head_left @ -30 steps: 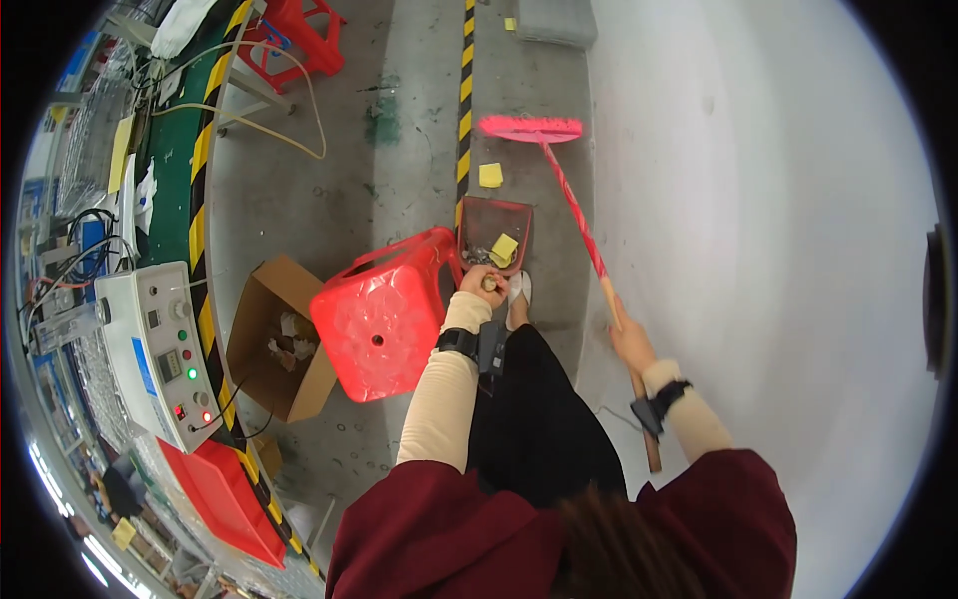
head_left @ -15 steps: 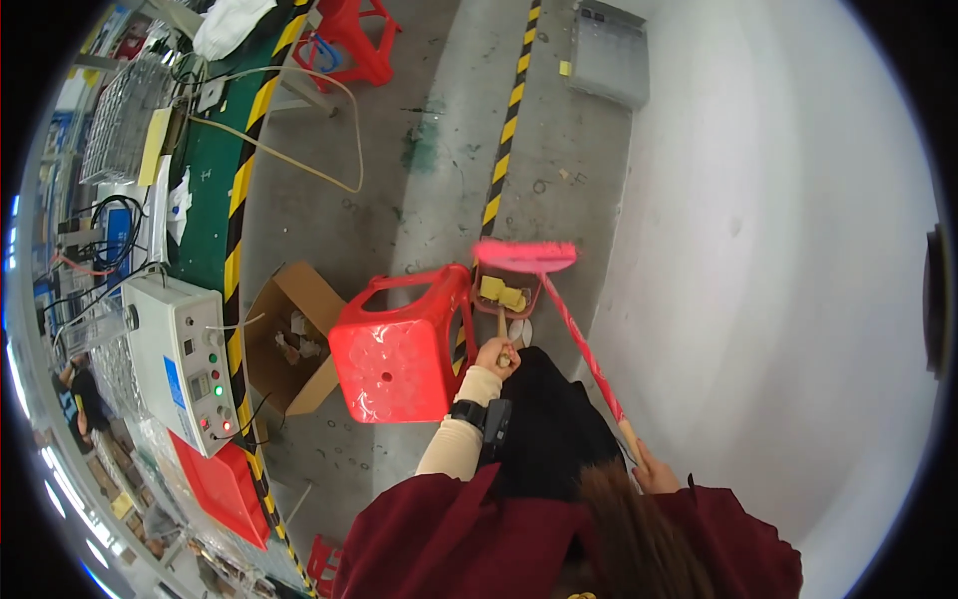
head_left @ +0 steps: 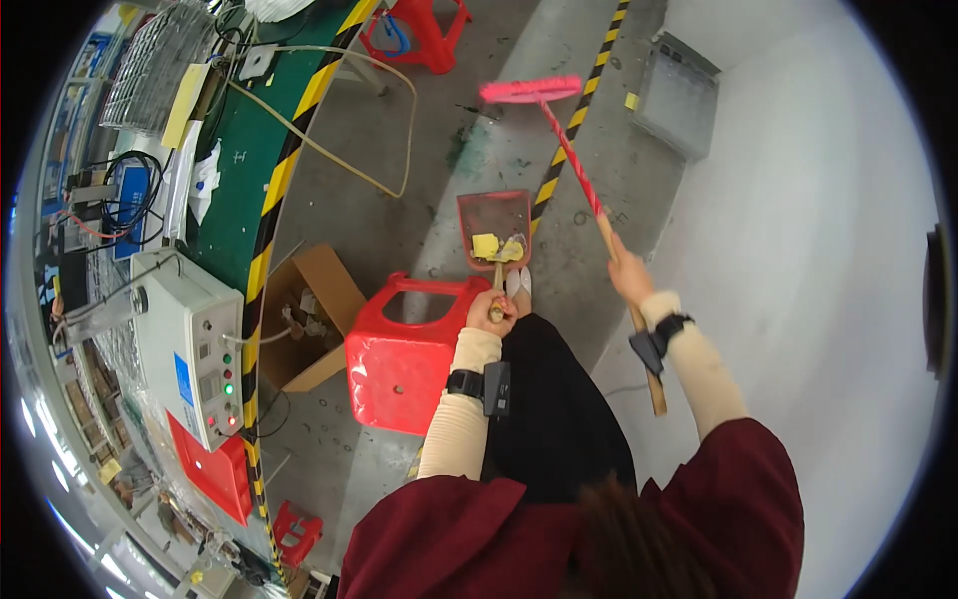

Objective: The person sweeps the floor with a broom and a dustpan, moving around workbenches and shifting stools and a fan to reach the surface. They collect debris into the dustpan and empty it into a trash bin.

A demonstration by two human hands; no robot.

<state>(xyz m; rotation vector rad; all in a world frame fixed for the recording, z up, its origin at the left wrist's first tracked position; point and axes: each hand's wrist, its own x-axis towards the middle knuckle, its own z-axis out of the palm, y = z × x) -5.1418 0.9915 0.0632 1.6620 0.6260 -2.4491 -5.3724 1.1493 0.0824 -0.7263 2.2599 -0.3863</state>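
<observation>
My left hand is closed around the wooden handle of a red dustpan. Yellow pieces that look like foam or paper lie in the pan, close to its handle end. My right hand grips the handle of a broom, whose shaft is wrapped in pink-red and bare wood further down. The pink broom head is out ahead, beyond the dustpan and apart from it. A red plastic stool stands just left of my left hand.
An open cardboard box with crumpled scraps sits left of the stool. A green workbench edged in striped tape runs along the left, carrying a control box. A white wall rises on the right, with a grey container beside it.
The broom has swung forward, away from the dustpan, with my right arm reaching out. The dustpan now shows fully beyond my left hand, and the view has shifted.
</observation>
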